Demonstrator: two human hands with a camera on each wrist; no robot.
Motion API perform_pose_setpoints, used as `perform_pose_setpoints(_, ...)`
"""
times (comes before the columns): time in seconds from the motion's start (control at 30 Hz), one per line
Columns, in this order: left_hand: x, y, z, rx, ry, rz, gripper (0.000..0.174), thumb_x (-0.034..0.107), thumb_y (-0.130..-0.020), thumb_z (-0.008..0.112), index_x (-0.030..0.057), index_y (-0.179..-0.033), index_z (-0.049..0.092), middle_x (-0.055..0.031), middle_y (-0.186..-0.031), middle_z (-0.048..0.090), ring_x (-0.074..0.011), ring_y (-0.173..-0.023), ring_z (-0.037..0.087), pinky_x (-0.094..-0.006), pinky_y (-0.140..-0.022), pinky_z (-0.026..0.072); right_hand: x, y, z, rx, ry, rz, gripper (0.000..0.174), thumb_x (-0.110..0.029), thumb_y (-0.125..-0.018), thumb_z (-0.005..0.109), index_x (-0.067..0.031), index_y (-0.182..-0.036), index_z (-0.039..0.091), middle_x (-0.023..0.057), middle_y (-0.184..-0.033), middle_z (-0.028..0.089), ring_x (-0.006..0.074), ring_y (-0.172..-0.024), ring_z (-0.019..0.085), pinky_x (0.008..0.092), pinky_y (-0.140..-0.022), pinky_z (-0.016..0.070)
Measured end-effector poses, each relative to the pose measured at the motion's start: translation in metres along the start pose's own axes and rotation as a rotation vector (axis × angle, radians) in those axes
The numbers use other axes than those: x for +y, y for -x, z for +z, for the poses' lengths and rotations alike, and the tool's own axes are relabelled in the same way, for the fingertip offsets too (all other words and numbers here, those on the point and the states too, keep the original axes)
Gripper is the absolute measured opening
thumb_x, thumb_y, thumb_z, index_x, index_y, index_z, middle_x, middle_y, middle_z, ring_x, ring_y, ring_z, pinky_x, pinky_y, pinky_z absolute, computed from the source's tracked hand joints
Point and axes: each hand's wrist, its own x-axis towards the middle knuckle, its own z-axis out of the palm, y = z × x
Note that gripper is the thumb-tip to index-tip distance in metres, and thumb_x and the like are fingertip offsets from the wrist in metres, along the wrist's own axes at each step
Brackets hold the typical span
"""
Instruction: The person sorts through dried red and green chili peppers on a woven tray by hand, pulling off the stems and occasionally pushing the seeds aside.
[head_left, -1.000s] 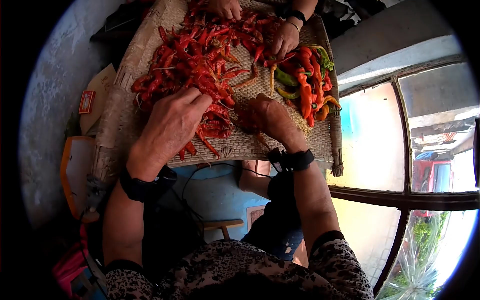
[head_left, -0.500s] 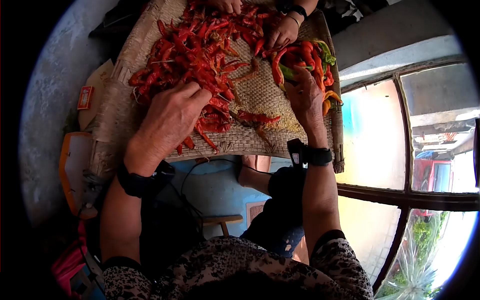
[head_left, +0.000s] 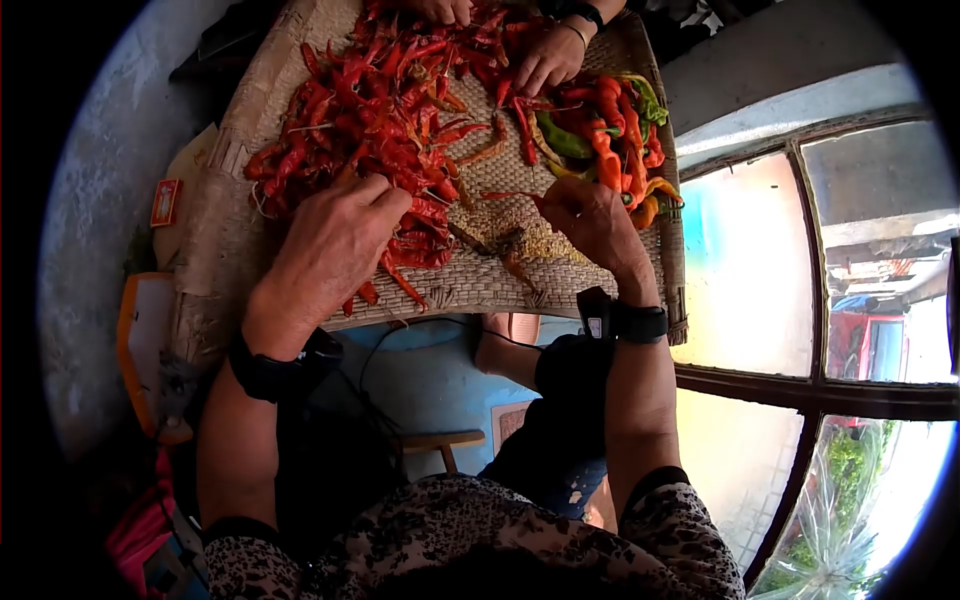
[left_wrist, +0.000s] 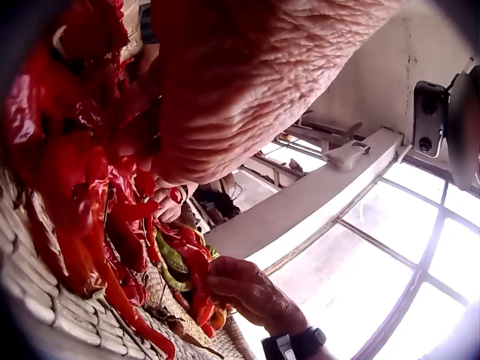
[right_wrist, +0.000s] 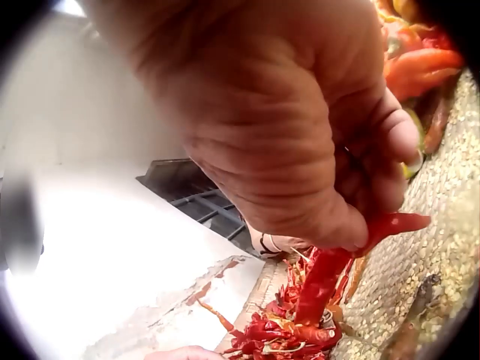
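My left hand [head_left: 330,250] rests at the near edge of a large pile of red chilies [head_left: 365,120] on a woven tray [head_left: 235,150]; its fingertips are bent down among the chilies, and what they hold is hidden. Over the right part of the tray my right hand [head_left: 600,225] pinches a red chili [head_left: 510,195]. In the right wrist view thumb and fingers close on that red chili [right_wrist: 322,281]. Just beyond this hand lies a smaller heap of orange-red and green peppers [head_left: 610,130]. Pale seeds [head_left: 535,240] are scattered beneath it.
Another person's hand [head_left: 550,60] touches chilies at the far side, with their other hand [head_left: 440,10] at the top edge. A framed window [head_left: 740,270] stands at the right, a matchbox [head_left: 166,202] at the left, a wooden stool [head_left: 440,441] below.
My right hand moved from the tray to the pepper heap, then came back slightly left with a red chili. The red chili lying near the seeds is gone from there. My left hand barely moved.
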Motion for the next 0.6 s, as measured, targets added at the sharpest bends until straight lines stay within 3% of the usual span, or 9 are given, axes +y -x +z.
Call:
perform_pose_setpoints(0.07, -0.002, 0.001, 0.002, 0.045, -0.002, 0.007, 0.013, 0.0, -0.086, 0.059, -0.0003, -0.099, 0.058, -0.0139, -0.087, 0.055, -0.0308, -0.076, 0.06, -0.0406, -0.063, 0.05, 0.007, -0.003, 0.0, 0.457, -0.313, 0.087, 0.022, -0.012, -0.086, 0.065, -0.0021, -0.105, 0.063, 0.0104, -0.085, 0.068, 0.0188, -0.076, 0.066, 0.0305, -0.068, 0.0517)
perform_pose_setpoints(0.1, -0.002, 0.002, 0.002, 0.042, 0.001, 0.004, 0.013, 0.0, -0.086, 0.059, -0.0003, -0.099, 0.058, -0.0139, -0.087, 0.055, -0.0308, -0.076, 0.06, -0.0406, -0.063, 0.05, 0.002, -0.003, -0.001, 0.643, -0.072, 0.064, 0.027, -0.009, -0.086, 0.065, -0.0009, -0.111, 0.061, 0.0081, -0.084, 0.067, 0.0157, -0.077, 0.065, 0.0285, -0.07, 0.0513)
perform_pose_setpoints(0.13, -0.002, 0.002, 0.002, 0.032, -0.002, 0.004, 0.013, -0.001, -0.086, 0.059, -0.0004, -0.099, 0.058, -0.0139, -0.088, 0.056, -0.0309, -0.076, 0.06, -0.0405, -0.062, 0.05, 0.002, -0.001, 0.001, 0.638, -0.073, 0.065, 0.027, -0.009, -0.086, 0.065, -0.0009, -0.111, 0.061, 0.0081, -0.084, 0.067, 0.0157, -0.077, 0.065, 0.0285, -0.07, 0.0513)
perform_pose_setpoints(0.2, -0.002, 0.003, 0.002, 0.022, -0.009, -0.003, 0.013, -0.001, -0.086, 0.059, -0.0004, -0.099, 0.058, -0.014, -0.088, 0.056, -0.0311, -0.075, 0.06, -0.0404, -0.062, 0.0501, 0.001, 0.004, 0.005, 0.407, -0.039, 0.029, 0.026, -0.007, -0.084, 0.066, -0.0007, -0.109, 0.062, 0.007, -0.082, 0.066, 0.0153, -0.076, 0.064, 0.028, -0.07, 0.0512)
perform_pose_setpoints(0.23, -0.002, 0.004, 0.003, 0.033, -0.017, 0.013, 0.014, -0.001, -0.086, 0.059, -0.0005, -0.099, 0.059, -0.0138, -0.088, 0.056, -0.0307, -0.075, 0.06, -0.0399, -0.062, 0.0502, -0.004, 0.005, 0.006, 0.164, -0.077, 0.048, 0.024, -0.006, -0.083, 0.067, -0.0012, -0.106, 0.064, 0.0079, -0.082, 0.066, 0.0171, -0.076, 0.064, 0.0292, -0.069, 0.0515)
perform_pose_setpoints(0.33, -0.002, 0.004, 0.005, 0.024, -0.038, 0.021, 0.015, -0.001, -0.085, 0.059, -0.0006, -0.101, 0.059, -0.0132, -0.088, 0.056, -0.0296, -0.074, 0.06, -0.0392, -0.061, 0.0504, -0.01, 0.003, 0.034, 0.016, -0.061, -0.175, 0.019, -0.01, -0.082, 0.067, -0.0031, -0.1, 0.066, 0.0113, -0.086, 0.065, 0.0195, -0.08, 0.065, 0.0318, -0.068, 0.0509)
perform_pose_setpoints(0.47, -0.005, 0.004, 0.01, 0.052, -0.017, 0.046, 0.016, 0.0, -0.086, 0.06, -0.0004, -0.101, 0.059, -0.0124, -0.087, 0.056, -0.0284, -0.072, 0.059, -0.0388, -0.06, 0.0503, -0.016, -0.008, 0.043, 0.0, 0.073, -0.229, 0.017, -0.01, -0.082, 0.068, -0.002, -0.096, 0.066, 0.012, -0.085, 0.065, 0.0207, -0.079, 0.065, 0.0324, -0.069, 0.0508)
perform_pose_setpoints(0.53, -0.004, 0.004, 0.009, 0.042, -0.009, 0.037, 0.015, 0.0, -0.086, 0.06, -0.0004, -0.101, 0.059, -0.0125, -0.087, 0.055, -0.0284, -0.072, 0.059, -0.0388, -0.06, 0.0502, -0.019, -0.012, 0.035, -0.039, -0.12, -0.095, 0.014, -0.01, -0.082, 0.067, -0.0014, -0.093, 0.066, 0.0109, -0.082, 0.066, 0.0202, -0.077, 0.065, 0.0321, -0.069, 0.0507)
perform_pose_setpoints(0.6, -0.004, 0.005, 0.006, 0.032, -0.002, 0.025, 0.015, 0.0, -0.086, 0.06, -0.0003, -0.101, 0.059, -0.0126, -0.087, 0.055, -0.0284, -0.072, 0.059, -0.0387, -0.06, 0.0501, -0.008, -0.018, 0.026, 0.058, -0.188, -0.043, 0.018, -0.015, -0.087, 0.066, 0.0017, -0.094, 0.065, 0.0075, -0.08, 0.066, 0.0129, -0.072, 0.062, 0.029, -0.065, 0.051)
